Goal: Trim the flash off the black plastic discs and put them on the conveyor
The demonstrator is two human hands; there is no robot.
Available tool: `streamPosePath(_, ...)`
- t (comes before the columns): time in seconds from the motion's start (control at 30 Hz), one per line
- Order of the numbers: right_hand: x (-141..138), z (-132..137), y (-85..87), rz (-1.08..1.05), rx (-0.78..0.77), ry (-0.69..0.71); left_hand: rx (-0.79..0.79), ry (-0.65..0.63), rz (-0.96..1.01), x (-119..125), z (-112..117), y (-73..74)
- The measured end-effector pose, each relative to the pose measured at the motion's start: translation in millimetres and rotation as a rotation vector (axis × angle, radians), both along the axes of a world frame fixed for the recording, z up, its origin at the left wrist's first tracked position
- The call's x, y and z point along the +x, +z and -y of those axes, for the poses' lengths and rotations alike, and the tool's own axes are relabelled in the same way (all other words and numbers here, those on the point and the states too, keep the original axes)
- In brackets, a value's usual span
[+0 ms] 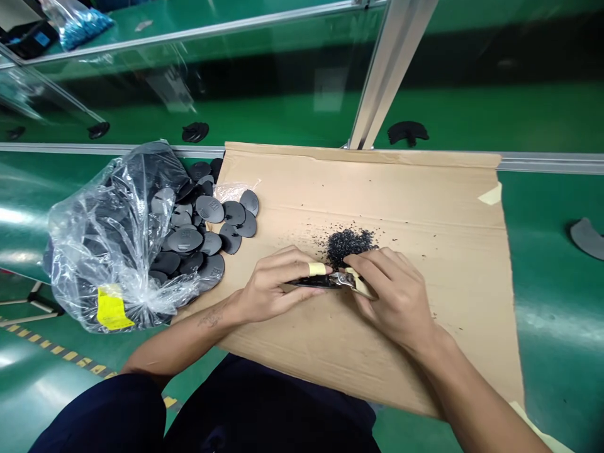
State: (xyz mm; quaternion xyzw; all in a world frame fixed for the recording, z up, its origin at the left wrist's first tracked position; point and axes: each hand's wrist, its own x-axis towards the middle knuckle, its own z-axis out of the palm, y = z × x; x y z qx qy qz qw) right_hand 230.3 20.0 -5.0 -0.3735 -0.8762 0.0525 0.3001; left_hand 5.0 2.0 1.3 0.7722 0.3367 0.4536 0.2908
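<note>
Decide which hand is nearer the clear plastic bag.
Left. The left hand is right of the bag, apart from it; the right hand is farther right, holding the clippers.

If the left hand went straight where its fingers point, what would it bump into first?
Past the black piece it holds, the left hand would probably meet the metal nippers first, just before the right hand; depth is hard to judge.
</note>
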Motion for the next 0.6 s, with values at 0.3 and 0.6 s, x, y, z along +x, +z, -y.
streamPosePath(0.3,1.4,-1.3,2.6,0.062,0.077,-0.023,-0.005,-0.020,-0.003,-1.1,0.0,-0.5)
streamPosePath(0.6,2.4,-0.4,6.5,0.107,0.082,-0.002,-0.005,-0.041,-0.012,-2.2,-0.3,-0.3)
